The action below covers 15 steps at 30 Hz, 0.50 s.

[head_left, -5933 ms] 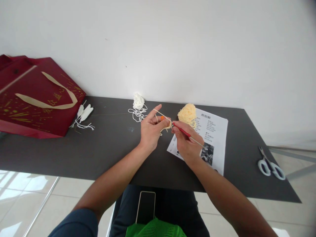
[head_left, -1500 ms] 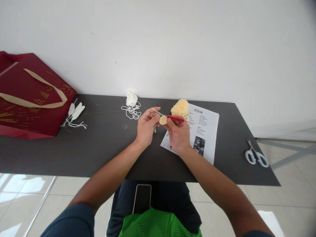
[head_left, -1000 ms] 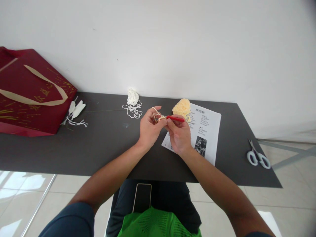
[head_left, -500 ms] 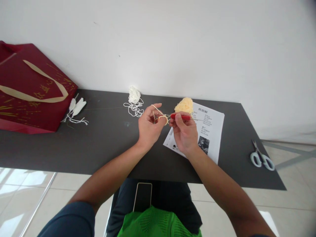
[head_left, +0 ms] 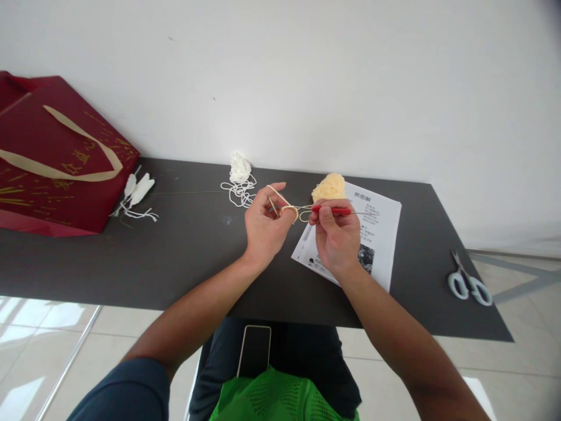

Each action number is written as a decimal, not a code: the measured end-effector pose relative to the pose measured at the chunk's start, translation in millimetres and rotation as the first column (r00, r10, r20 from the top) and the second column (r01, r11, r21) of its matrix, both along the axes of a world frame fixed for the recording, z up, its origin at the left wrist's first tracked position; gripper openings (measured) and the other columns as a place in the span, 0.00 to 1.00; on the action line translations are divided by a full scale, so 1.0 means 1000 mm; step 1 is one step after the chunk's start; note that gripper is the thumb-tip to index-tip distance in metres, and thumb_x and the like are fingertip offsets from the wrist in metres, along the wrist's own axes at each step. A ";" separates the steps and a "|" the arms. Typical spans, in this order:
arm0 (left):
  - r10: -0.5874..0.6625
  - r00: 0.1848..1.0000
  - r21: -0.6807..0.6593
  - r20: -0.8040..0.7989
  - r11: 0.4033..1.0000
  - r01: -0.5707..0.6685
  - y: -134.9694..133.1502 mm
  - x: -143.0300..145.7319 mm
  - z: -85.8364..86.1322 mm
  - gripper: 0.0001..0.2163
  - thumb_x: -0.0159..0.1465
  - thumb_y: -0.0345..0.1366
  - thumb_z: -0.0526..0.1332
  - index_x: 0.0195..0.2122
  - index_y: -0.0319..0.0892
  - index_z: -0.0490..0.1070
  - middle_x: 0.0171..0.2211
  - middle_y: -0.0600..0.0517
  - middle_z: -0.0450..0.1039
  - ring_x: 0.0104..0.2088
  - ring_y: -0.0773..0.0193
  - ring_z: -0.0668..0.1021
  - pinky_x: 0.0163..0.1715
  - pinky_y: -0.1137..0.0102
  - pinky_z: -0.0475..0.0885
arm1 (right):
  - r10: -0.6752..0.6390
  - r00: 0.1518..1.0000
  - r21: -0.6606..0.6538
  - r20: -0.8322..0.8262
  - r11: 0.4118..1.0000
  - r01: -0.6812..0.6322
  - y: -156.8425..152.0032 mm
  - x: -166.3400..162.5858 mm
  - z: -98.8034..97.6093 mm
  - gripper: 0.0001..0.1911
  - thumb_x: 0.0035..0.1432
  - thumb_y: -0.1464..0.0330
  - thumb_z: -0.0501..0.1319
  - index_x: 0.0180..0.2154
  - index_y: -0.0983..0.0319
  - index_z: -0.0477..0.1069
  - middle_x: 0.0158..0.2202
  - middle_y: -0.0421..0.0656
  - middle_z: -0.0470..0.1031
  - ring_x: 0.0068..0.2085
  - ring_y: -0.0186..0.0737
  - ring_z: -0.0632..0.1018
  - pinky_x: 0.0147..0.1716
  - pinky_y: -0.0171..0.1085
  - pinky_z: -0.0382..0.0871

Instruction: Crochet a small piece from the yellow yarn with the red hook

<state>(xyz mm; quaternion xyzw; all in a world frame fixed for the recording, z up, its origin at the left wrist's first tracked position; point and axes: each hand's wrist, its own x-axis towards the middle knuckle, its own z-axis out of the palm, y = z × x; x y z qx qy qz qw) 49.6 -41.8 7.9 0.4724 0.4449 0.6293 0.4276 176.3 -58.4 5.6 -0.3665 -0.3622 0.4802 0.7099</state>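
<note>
One small yellow crocheted piece is under way, and I judge it at an early stage: a little curved edge shows beyond the thumb of the left hand, the rest being hidden by that hand; the piece hangs in the air over the dark table, just beside the printed paper; the stitch in hand looks unfinished, since yellow yarn passes over the left index finger and a loose loop stands between the hands; how many stitches or rows are made, or remain, I cannot tell. Two hands are busy; the left pinches the piece between thumb and fingers; the right grasps one red-handled hook around its handle, the thin shaft jutting out at either end, though whether its tip sits inside a stitch is too small to make out. One ball of yellow yarn lies at the paper's upper left corner, plenty left on it; one bundle of white yarn lies near the wall; two white pieces with trailing ends lie beside one red bag; one pair of scissors rests near the table's right end; one phone lies on the person's lap.
</note>
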 end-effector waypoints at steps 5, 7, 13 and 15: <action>0.000 0.999 -0.004 0.034 1.000 0.000 0.001 0.000 -0.002 0.20 0.55 0.27 0.68 0.49 0.47 0.75 0.28 0.59 0.70 0.26 0.70 0.70 0.28 0.72 0.67 | -0.013 1.000 0.032 -0.011 0.999 0.013 0.000 0.002 -0.001 0.09 0.56 0.63 0.74 0.32 0.55 0.75 0.35 0.36 0.78 0.29 0.30 0.74 0.30 0.35 0.71; 0.001 0.999 0.003 0.039 1.000 -0.001 0.002 0.000 -0.003 0.20 0.55 0.27 0.68 0.49 0.47 0.75 0.28 0.59 0.70 0.25 0.70 0.70 0.28 0.71 0.67 | -0.007 1.000 0.068 -0.018 0.998 0.008 0.000 0.003 -0.001 0.06 0.57 0.66 0.73 0.32 0.55 0.76 0.35 0.37 0.78 0.29 0.30 0.74 0.31 0.35 0.71; 0.024 0.999 -0.004 0.047 1.000 -0.024 0.003 0.000 -0.004 0.19 0.55 0.27 0.67 0.48 0.47 0.75 0.28 0.59 0.71 0.25 0.71 0.71 0.28 0.71 0.68 | -0.048 0.997 0.122 0.053 0.992 0.042 0.000 0.003 -0.004 0.05 0.59 0.67 0.72 0.34 0.55 0.77 0.35 0.37 0.79 0.30 0.32 0.75 0.31 0.36 0.72; 0.020 0.998 -0.006 0.053 1.000 -0.020 0.004 0.000 -0.004 0.19 0.55 0.27 0.67 0.49 0.46 0.75 0.28 0.59 0.71 0.25 0.70 0.71 0.28 0.71 0.68 | -0.079 0.993 0.112 0.092 0.991 0.069 -0.001 0.003 -0.005 0.06 0.58 0.64 0.72 0.34 0.54 0.76 0.35 0.38 0.79 0.30 0.33 0.75 0.31 0.37 0.72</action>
